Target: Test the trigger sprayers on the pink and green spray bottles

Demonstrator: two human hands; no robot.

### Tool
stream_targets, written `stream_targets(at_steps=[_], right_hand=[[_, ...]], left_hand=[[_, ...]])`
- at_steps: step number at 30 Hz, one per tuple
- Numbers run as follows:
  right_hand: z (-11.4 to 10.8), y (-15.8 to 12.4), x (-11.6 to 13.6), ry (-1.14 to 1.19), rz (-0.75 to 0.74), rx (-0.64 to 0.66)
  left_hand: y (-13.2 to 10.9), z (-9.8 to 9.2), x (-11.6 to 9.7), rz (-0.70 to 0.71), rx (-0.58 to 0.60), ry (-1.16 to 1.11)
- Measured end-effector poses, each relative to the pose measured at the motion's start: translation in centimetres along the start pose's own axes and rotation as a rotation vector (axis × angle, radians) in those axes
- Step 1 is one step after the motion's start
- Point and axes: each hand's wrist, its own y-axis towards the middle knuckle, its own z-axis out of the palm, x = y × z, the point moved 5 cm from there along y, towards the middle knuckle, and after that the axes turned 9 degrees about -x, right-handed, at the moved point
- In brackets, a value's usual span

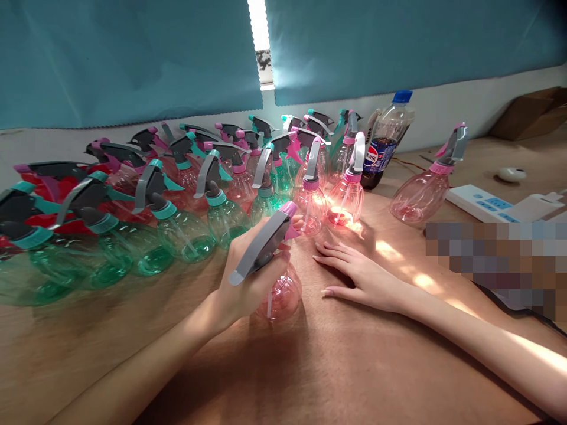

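A pink spray bottle (283, 295) with a grey and pink trigger head stands on the wooden table, close in front of me. My left hand (252, 271) is wrapped around its neck, just under the head; the palm hides the collar. To the right of it, my right hand (349, 274) lies flat on the table with fingers stretched out, holding nothing. Just beyond my hands stand two more pink bottles, one (311, 206) behind the held bottle and another (345, 198) in bright light. A green spray bottle (228, 218) is left of my left hand.
Several green and pink spray bottles crowd the left and back of the table (248, 378). At the right are a cola bottle (381, 147), a lone pink spray bottle (420, 192), a white power strip (481, 203), a white mouse (511, 175) and a cardboard box (529, 115).
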Motion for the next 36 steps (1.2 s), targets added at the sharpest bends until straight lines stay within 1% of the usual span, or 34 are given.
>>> stream_targets(at_steps=[9, 16, 20, 30, 36], right_hand=[[0.01, -0.08, 0.05, -0.003, -0.003, -0.008], [0.03, -0.05, 0.06, -0.004, 0.001, -0.009], [0.08, -0.02, 0.09, -0.013, 0.003, 0.012], [0.06, -0.05, 0.09, -0.024, 0.005, 0.014], [0.16, -0.06, -0.06, -0.041, -0.004, 0.026]], left_hand=[[-0.02, -0.04, -0.08, -0.004, 0.002, -0.007], [-0.08, 0.06, -0.17, -0.042, 0.012, -0.030], [-0.03, 0.06, -0.09, -0.032, 0.021, -0.027], [-0.05, 0.05, 0.10, -0.008, 0.026, -0.049], [-0.03, -0.06, 0.07, -0.028, 0.042, -0.021]])
